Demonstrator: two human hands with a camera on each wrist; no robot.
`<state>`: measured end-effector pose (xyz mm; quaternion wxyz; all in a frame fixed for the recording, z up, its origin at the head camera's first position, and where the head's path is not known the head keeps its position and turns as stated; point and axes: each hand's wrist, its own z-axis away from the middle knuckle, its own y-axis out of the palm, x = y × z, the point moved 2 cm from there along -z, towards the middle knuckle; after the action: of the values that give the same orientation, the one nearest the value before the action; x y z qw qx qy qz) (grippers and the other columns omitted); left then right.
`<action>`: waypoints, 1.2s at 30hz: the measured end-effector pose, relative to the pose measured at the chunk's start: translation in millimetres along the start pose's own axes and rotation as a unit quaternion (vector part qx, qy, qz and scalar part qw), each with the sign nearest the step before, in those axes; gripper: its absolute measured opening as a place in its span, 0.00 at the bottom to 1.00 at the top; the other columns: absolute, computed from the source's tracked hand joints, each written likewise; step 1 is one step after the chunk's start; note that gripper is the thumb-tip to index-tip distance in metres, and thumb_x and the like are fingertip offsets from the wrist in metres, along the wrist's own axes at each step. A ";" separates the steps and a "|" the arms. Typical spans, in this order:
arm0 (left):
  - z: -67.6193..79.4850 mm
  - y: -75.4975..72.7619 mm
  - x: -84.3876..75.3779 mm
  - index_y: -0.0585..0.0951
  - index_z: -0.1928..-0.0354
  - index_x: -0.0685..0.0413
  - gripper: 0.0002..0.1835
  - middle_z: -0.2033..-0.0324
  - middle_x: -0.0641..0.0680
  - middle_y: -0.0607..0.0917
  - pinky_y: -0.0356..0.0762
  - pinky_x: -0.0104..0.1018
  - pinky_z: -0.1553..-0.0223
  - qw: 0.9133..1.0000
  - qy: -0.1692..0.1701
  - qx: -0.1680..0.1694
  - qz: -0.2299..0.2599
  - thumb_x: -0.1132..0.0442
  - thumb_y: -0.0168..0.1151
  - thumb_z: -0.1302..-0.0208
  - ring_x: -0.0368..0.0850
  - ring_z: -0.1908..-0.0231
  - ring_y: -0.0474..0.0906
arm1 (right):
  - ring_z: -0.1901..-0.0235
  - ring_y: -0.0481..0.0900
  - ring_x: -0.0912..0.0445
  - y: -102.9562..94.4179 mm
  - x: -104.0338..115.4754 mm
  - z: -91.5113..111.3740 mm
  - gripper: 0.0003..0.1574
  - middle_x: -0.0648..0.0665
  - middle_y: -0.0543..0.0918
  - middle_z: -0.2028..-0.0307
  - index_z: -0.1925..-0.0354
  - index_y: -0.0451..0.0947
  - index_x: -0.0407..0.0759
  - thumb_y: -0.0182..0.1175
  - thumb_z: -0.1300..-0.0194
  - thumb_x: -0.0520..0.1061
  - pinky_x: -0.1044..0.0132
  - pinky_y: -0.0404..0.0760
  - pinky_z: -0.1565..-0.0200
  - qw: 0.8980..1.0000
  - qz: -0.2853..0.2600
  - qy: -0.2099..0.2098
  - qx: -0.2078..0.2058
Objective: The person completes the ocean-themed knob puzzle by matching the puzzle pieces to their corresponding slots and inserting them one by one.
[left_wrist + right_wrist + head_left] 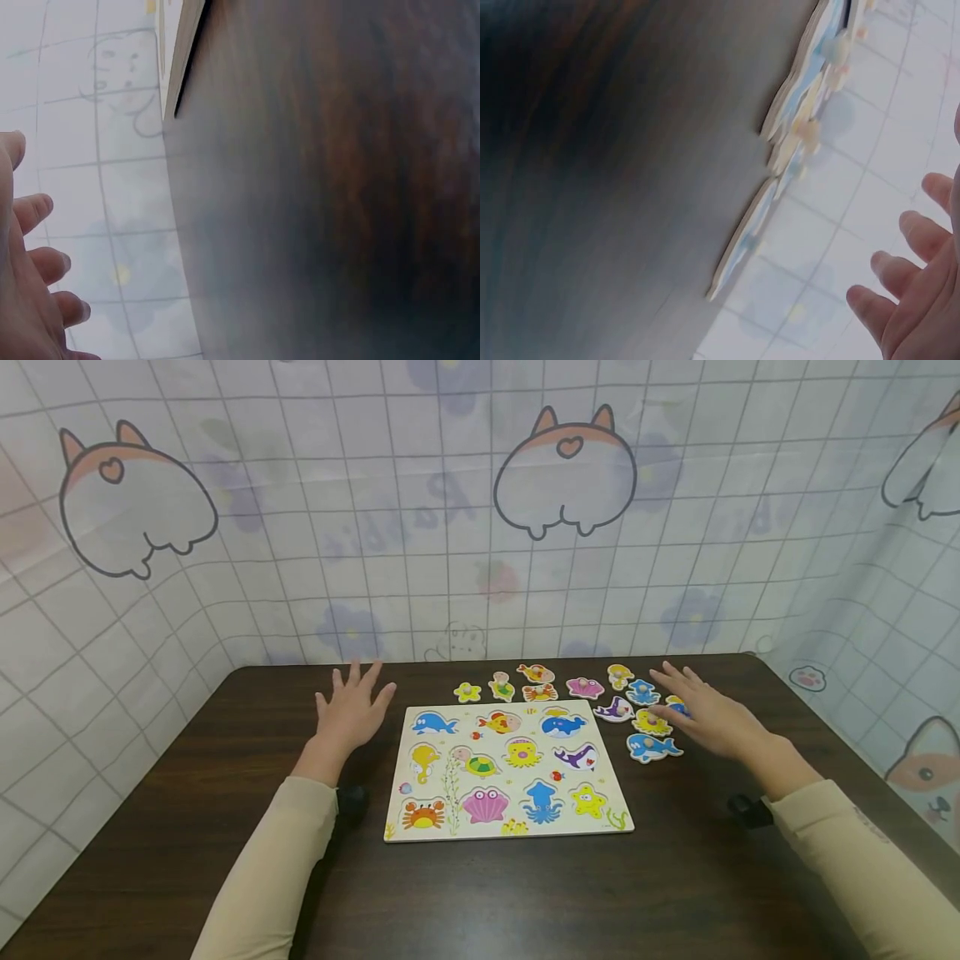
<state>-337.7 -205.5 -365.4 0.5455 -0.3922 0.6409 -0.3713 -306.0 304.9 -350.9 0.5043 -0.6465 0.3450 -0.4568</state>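
Note:
A wooden puzzle board (pixel 465 777) with sea-animal pictures lies on the dark table in the head view. To its left hovers my left hand (pixel 351 714), fingers spread and holding nothing. My right hand (pixel 708 717) is stretched out over the right group of puzzle pieces, its fingers straight and partly covering a blue piece (pixel 677 706). Nearest to it are a yellow octopus piece (pixel 651 722), a blue squid piece (pixel 642 692) and a blue dolphin piece (pixel 652 747). The right wrist view shows that hand (pixel 922 277) apart from the knobbed pieces (pixel 742 240).
Behind the board lie a starfish piece (pixel 467 692), a turtle piece (pixel 502 687), a fish piece (pixel 536 673), a crab piece (pixel 540 692) and a pink shell piece (pixel 585 687). The dark wooden table (pixel 480 893) ends at a patterned cloth (pixel 420 568).

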 end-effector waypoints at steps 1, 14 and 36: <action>0.3 0.2 -0.3 0.50 0.17 0.49 0.37 0.20 0.65 0.39 0.28 0.77 0.32 1.000 0.000 0.001 0.003 0.41 0.40 0.18 0.72 0.23 0.30 | 0.23 0.42 0.32 0.3 2.7 0.2 0.49 0.31 0.46 0.20 0.19 0.49 0.39 0.50 0.21 0.65 0.26 0.58 0.35 1.000 -0.002 -0.002 0.000; 5.4 4.0 -2.8 0.51 0.17 0.49 0.36 0.19 0.62 0.42 0.33 0.75 0.30 0.996 0.011 0.018 0.087 0.46 0.47 0.18 0.68 0.22 0.33 | 0.34 0.69 0.28 2.8 19.6 7.1 0.44 0.26 0.62 0.27 0.20 0.56 0.40 0.57 0.22 0.57 0.30 0.67 0.38 0.999 -0.036 -0.024 -0.019; 13.8 12.5 2.0 0.56 0.18 0.51 0.33 0.20 0.64 0.48 0.33 0.76 0.31 0.993 0.082 0.051 0.067 0.50 0.48 0.18 0.70 0.22 0.36 | 0.65 0.79 0.51 10.0 15.7 5.6 0.21 0.35 0.85 0.53 0.44 0.84 0.33 0.69 0.32 0.41 0.62 0.80 0.68 0.994 -0.101 -0.032 -0.026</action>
<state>-325.4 -202.7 -379.3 0.5342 -0.2878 0.6886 -0.3971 -295.2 290.1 -357.2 0.4495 -0.7050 0.2734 -0.4757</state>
